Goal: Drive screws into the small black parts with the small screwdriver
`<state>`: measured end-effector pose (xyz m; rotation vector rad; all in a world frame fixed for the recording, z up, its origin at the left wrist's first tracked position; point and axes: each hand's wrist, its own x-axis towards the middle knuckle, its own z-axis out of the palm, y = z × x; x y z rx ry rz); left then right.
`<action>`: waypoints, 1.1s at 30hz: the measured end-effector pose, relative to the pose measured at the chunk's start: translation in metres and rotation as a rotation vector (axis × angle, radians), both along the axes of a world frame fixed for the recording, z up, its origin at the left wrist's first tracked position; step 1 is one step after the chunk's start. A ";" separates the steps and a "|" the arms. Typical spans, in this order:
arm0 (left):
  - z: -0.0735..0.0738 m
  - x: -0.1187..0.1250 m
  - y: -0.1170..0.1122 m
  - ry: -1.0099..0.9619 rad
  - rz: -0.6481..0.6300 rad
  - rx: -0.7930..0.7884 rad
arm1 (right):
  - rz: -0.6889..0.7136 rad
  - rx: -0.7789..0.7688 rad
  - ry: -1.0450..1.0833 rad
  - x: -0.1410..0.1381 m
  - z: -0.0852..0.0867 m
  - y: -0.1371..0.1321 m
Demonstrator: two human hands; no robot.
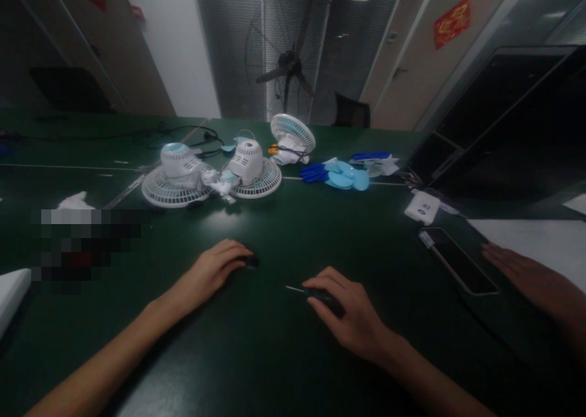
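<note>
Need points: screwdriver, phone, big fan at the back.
Screwdriver [324, 298]: head view, on the dark handle.
Phone [463, 262]: head view, on the dark screen.
Big fan [289, 63]: head view, on the hub.

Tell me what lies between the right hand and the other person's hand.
In the head view, a phone-like device with a dark screen lies between the right hand and the other person's hand.

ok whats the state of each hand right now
Left hand: at a small dark object, can't tell if gripped.
Right hand: closed, holding a screwdriver.
</note>
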<state>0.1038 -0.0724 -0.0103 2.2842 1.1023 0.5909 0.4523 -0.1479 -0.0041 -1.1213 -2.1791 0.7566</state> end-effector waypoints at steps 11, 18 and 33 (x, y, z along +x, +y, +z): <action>0.000 -0.077 0.041 0.102 0.497 0.036 | 0.005 -0.004 0.016 0.000 0.001 0.000; 0.004 -0.090 0.041 0.169 0.572 -0.029 | 0.004 -0.009 -0.002 0.000 0.000 0.000; -0.006 -0.049 0.031 0.036 0.616 0.252 | 0.030 -0.043 0.023 0.000 0.002 0.000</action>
